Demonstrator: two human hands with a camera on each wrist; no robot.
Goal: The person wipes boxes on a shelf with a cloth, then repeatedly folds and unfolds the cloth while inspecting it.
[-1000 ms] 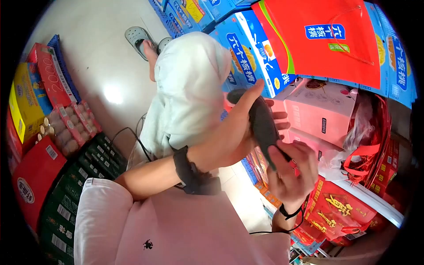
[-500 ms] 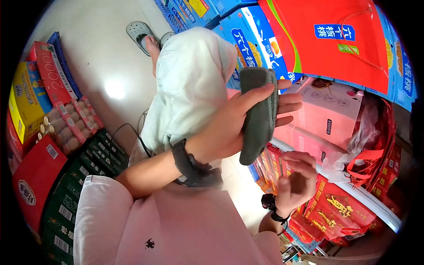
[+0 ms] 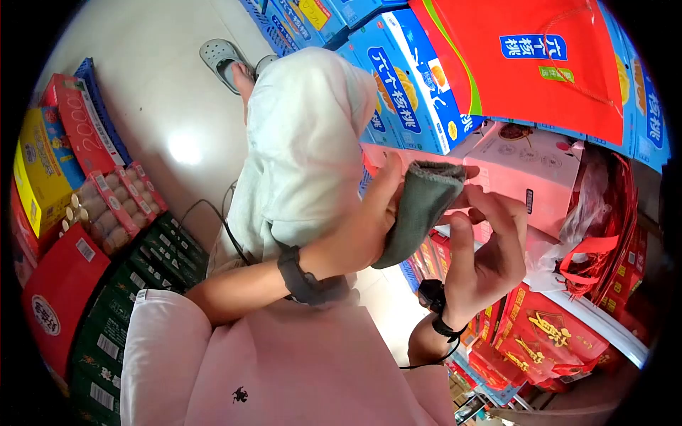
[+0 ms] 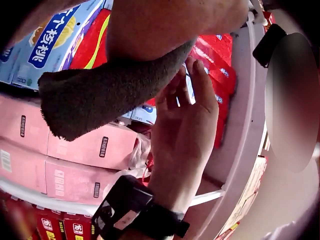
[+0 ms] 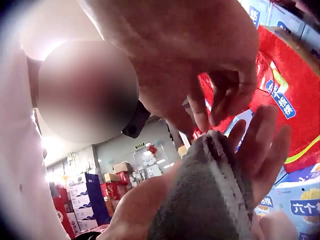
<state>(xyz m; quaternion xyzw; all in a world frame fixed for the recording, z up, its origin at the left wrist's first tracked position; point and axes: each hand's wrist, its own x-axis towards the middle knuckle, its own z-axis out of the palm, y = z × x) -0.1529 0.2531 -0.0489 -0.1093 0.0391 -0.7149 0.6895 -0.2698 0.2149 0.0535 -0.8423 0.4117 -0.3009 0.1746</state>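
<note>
A dark grey-green fuzzy cloth (image 3: 419, 209), folded into a thick narrow pad, is held by my left hand (image 3: 355, 231), with the thumb on its near side. In the left wrist view the cloth (image 4: 100, 97) slants down to the left from under that hand (image 4: 165, 25). My right hand (image 3: 486, 259) is raised beside the cloth's right side with bent, spread fingers. The right wrist view has its fingertips (image 5: 202, 117) right at the folded end of the cloth (image 5: 202, 195), where the stacked layers show.
Blue drink cartons (image 3: 398, 85) and a large red gift bag (image 3: 526, 64) stand at upper right, above pink boxes (image 3: 529, 174). Red bags (image 3: 547, 334) hang lower right. At left are egg packs (image 3: 106, 206) and dark green boxes (image 3: 106, 319). My knee (image 3: 309, 121) is raised in the middle.
The right hand moved off the cloth's lower end, then came back up near its upper right. The left hand turned the cloth, so its folded end now shows at the top.
</note>
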